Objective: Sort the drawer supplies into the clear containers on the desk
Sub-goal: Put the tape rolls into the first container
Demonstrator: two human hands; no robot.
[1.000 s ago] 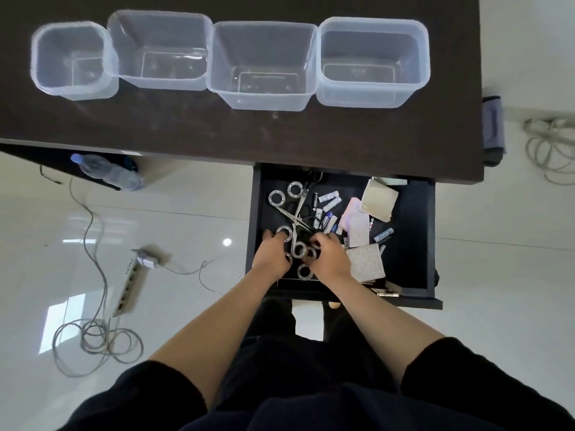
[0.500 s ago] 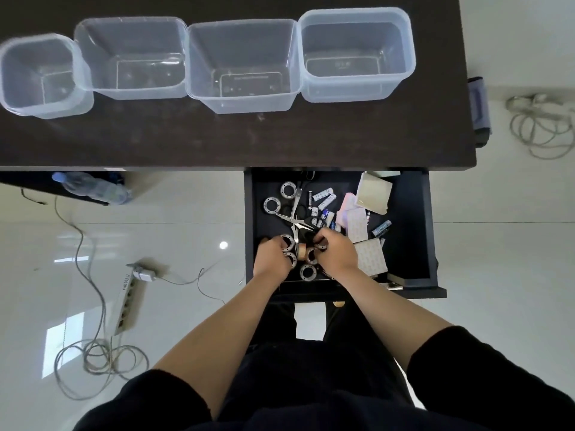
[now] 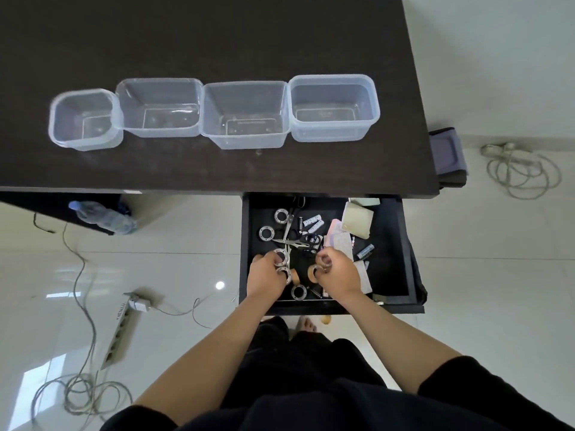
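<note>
Both hands are down in the drawer (image 3: 401, 244). The left hand (image 3: 267, 276) curls its grip round tape rolls (image 3: 281, 262); the right hand (image 3: 337, 273) pinches another roll (image 3: 313, 272). 4 tubs (image 3: 245, 141) sit far on the tabletop (image 3: 217, 169).

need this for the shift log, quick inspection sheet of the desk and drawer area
surface: dark desk, top bare apart from the containers
job's things: four clear containers in a row, all empty; open drawer holds tape rolls, scissors, batteries, paper pads
clutter: water bottle lying under the desk
grippers: left hand grips tape rolls; right hand grips a tape roll, both in the drawer
cables: power strip with cords on the floor at left; coiled cable at right
surroundings: glossy white tile floor
</note>
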